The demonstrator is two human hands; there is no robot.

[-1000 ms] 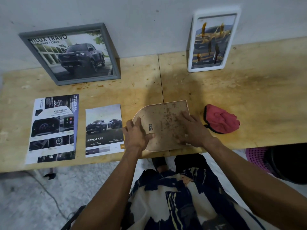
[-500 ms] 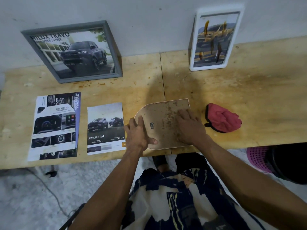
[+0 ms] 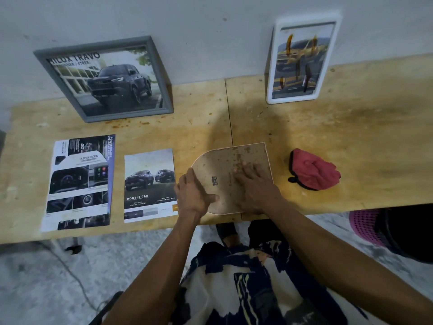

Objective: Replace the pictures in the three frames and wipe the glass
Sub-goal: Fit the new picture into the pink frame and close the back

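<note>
Near the front edge of the pale plywood table [image 3: 351, 141], a brown arch-shaped frame backing board [image 3: 225, 165], stained and speckled, lies flat with its rounded end toward the left. Both hands are on it. The left hand [image 3: 193, 195] grips the rounded edge, fingers curled over the rim and thumb laid across the board's face near a small dark printed mark. The right hand [image 3: 254, 186] rests flat on the board's right half, its fingers straight and spread, pressing down and holding nothing.

Just left of the board lies a loose glossy print of two dark pickup trucks [image 3: 150, 184], captioned "DOUBLE CAB"; its right edge touches or slips under the left hand, I cannot tell which. Further left, apart from it, lies a larger brochure page showing a car dashboard [image 3: 80, 181].

At the back, a grey square picture frame [image 3: 107, 78] holding a dark truck picture leans against the white wall [image 3: 210, 31]. To the right, well apart from it, a white upright rectangular frame [image 3: 302, 59] with a yellowish picture also leans on the wall. A crumpled red cloth with dark trim [image 3: 314, 170] sits on the table just right of the board, not touching it.
</note>
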